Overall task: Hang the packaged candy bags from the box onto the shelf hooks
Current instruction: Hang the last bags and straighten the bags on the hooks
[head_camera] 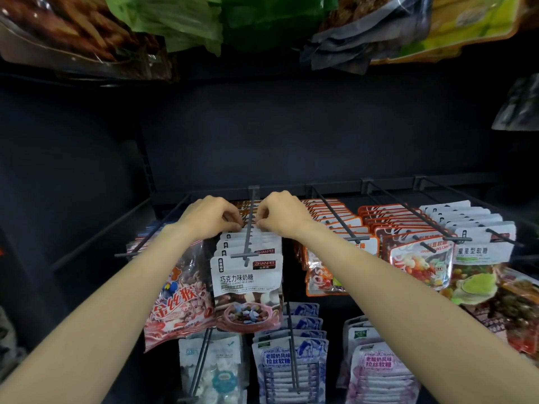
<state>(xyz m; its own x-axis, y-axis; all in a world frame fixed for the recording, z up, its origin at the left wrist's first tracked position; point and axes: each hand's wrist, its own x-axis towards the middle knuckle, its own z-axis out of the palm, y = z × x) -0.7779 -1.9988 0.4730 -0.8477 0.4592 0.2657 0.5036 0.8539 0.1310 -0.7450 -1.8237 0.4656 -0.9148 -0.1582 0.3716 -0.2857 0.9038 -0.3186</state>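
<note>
At a dark retail shelf seen from the head camera, a person's left hand (209,214) and right hand (281,212) meet on either side of a grey metal shelf hook (250,228) that juts forward from the back rail (335,186). The fingers (233,221) of both hands are curled and pinch the top edge of the rearmost candy bag (256,230) in a row threaded on that hook, the left at the bag's left corner, the right at its right corner.

Several identical bags hang in front of it, one behind another; the front bag (246,290) is white at the top with a dark red "ZIRANPEI" label, black Chinese lettering and the English line "chocolate flavored milk candy", above a picture of a pink bowl holding brown, blue and white candies. A short crossbar near the hook's tip sits just over the front bag's hang hole.

Just left hangs a red and white cartoon bag (180,301). To the right, 3 more hooks carry orange-edged bags (326,275), colourful bean candy bags (420,266) and white bags with green fruit (472,272). Below hang pale blue bags (213,371), purple-blue bags (288,365) and pink-purple bags (379,371). Overhead, blurred green and brown packets (180,21) hang from a higher row.
</note>
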